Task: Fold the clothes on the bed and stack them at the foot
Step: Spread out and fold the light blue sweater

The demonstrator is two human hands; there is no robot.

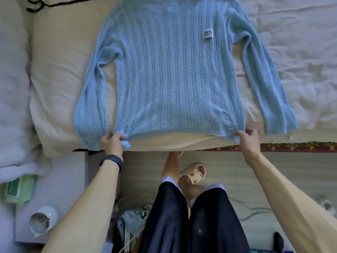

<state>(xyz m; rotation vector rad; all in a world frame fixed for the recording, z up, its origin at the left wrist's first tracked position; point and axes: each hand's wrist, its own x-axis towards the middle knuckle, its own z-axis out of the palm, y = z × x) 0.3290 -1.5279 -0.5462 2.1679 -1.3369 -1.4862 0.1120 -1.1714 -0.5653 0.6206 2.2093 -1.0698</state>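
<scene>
A light blue knit sweater lies spread flat, front up, on the bed, its sleeves angled down on both sides and a small white label on the chest. My left hand grips the hem's left corner, bunching the knit in its fingers. At the hem's right corner my right hand pinches the fabric. Both hands are at the bed's near edge.
A cream pillow lies under the sweater's left half, with a white duvet further left. A dark cord lies at the top left. A nightstand carries a green pack and a white cup. My legs and a slipper stand below.
</scene>
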